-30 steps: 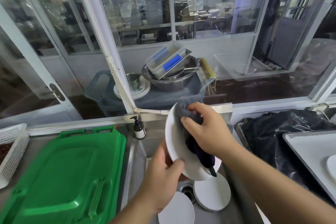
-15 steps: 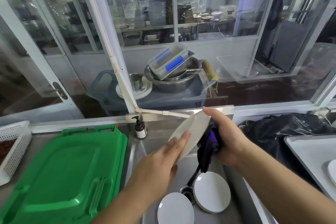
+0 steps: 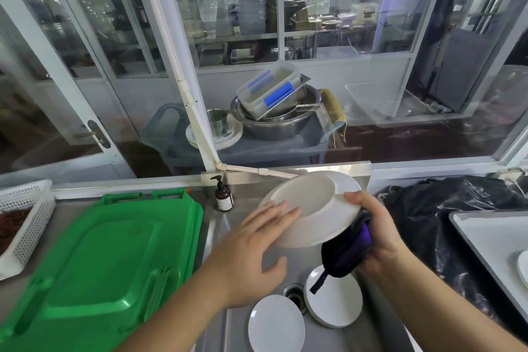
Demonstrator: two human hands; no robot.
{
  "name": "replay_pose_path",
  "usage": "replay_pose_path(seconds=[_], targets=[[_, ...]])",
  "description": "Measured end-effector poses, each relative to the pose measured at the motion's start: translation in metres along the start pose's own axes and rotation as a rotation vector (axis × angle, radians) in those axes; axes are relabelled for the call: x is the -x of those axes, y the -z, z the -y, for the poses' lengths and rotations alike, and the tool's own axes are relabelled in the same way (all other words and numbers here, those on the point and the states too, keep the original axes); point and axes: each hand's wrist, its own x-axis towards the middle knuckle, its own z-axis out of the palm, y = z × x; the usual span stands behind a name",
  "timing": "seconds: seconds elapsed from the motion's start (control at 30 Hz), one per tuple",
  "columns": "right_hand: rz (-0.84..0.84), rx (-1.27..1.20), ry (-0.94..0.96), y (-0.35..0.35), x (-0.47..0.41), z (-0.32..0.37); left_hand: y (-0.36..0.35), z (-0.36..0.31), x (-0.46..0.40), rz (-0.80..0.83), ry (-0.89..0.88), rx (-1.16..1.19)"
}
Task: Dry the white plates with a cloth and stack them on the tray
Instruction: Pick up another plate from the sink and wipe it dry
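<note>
Head view, white plate (image 3: 311,206) upside down over sink (image 3: 237,323), left hand (image 3: 251,251) fingers flat on it, right hand (image 3: 377,231) gripping its rim and dark cloth (image 3: 345,248), 2 plates (image 3: 333,298) below.

Bright even daylight through reflective window panes (image 3: 343,8), glare streaks upper centre, wide-angle bending at frame edges, soft shadows, sharp foreground
</note>
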Motion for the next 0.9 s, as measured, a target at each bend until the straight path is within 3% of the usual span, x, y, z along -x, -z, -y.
replay_pose_path(seconds=[0.07, 0.17, 0.27, 0.33, 0.53, 0.9], targets=[[0.039, -0.037, 0.03, 0.005, 0.0, 0.001, -0.01, 0.004, 0.003, -0.15, 0.061, 0.241], [0.066, -0.053, 0.071, 0.009, 0.002, 0.004, -0.02, -0.006, -0.003, -0.423, 0.425, 0.833], [0.056, -0.051, 0.097, 0.01, 0.004, 0.004, -0.02, -0.02, -0.013, -0.4, 0.689, 1.539], [0.067, -0.057, 0.095, 0.01, 0.006, 0.001, -0.018, -0.032, -0.016, -0.373, 0.749, 1.77], [0.075, -0.061, 0.086, 0.016, 0.009, -0.009, -0.023, -0.041, -0.024, -0.447, 0.78, 1.915], [-0.256, 0.132, 0.083, 0.041, -0.009, -0.012, -0.012, -0.026, -0.024, -0.428, 0.656, 1.801]])
